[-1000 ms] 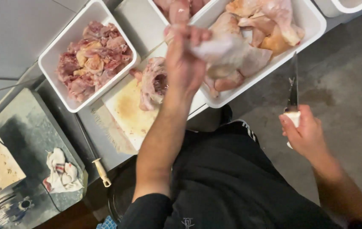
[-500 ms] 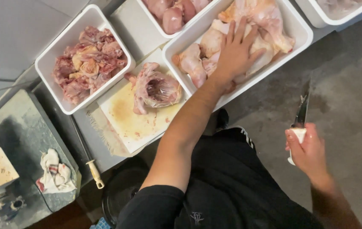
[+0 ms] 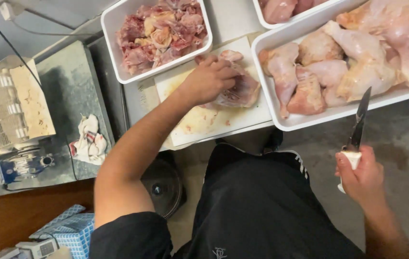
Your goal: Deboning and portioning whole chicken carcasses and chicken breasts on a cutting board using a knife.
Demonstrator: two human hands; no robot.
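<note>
Even indoor light, soft shadows, slight blur (esp. edges), mild glare

steel counter [image 3: 228, 19] — white cutting board [image 3: 257, 112]; three white trays — scraps [image 3: 111, 29], legs [image 3: 281, 120], fillets [image 3: 262, 14]

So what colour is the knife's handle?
White, with a dark blade; the right hand holds the knife, seen in the head view.

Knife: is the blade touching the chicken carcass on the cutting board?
No. The knife is in the right hand, off the cutting board; only the left hand touches the carcass.
</note>
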